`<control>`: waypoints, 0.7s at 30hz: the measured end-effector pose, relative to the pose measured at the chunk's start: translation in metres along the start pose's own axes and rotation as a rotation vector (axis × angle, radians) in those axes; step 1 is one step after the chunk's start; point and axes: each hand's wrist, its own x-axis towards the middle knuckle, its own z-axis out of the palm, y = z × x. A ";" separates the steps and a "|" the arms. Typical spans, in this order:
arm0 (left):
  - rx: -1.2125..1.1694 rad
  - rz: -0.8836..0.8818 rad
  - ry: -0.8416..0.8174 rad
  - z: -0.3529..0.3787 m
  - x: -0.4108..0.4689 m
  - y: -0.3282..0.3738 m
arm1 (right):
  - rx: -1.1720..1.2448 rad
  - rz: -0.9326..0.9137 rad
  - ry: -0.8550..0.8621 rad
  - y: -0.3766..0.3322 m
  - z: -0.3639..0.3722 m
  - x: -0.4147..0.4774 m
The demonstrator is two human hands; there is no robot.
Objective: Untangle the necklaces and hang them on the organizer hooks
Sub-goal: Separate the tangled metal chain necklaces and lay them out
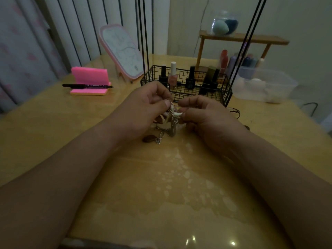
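Note:
A tangle of necklaces [168,125], with silver chain, a white tooth-shaped pendant [177,113] and brown beads, hangs between my hands just above the table. My left hand [143,108] pinches the chain near its top between thumb and fingers. My right hand [203,115] pinches the tangle at the white pendant. A brown bead [149,138] and loose chain lie on the table below. A thin black cord [234,111] trails to the right behind my right hand. The organizer's black rods [143,38] rise behind the wire basket; its hooks are out of view.
A black wire basket [225,93] with nail polish bottles stands just behind my hands. A pink notepad [89,76] with a black marker [88,86] lies at the left, a pink-framed mirror [122,51] behind. A clear plastic tub [265,85] and a wooden shelf [242,38] stand at the right.

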 end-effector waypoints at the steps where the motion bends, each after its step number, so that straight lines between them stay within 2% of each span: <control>1: -0.019 0.003 0.015 0.000 0.000 0.000 | -0.016 0.002 -0.006 0.000 0.000 0.000; 9: -0.207 -0.010 0.098 0.002 0.005 -0.005 | -0.070 0.000 -0.063 -0.001 0.000 -0.002; 17: -0.494 -0.095 0.105 0.004 0.008 -0.005 | -0.013 -0.011 -0.078 -0.004 -0.001 -0.003; 21: -0.677 -0.131 0.116 0.004 0.010 -0.005 | -0.015 -0.079 -0.069 -0.003 0.002 -0.004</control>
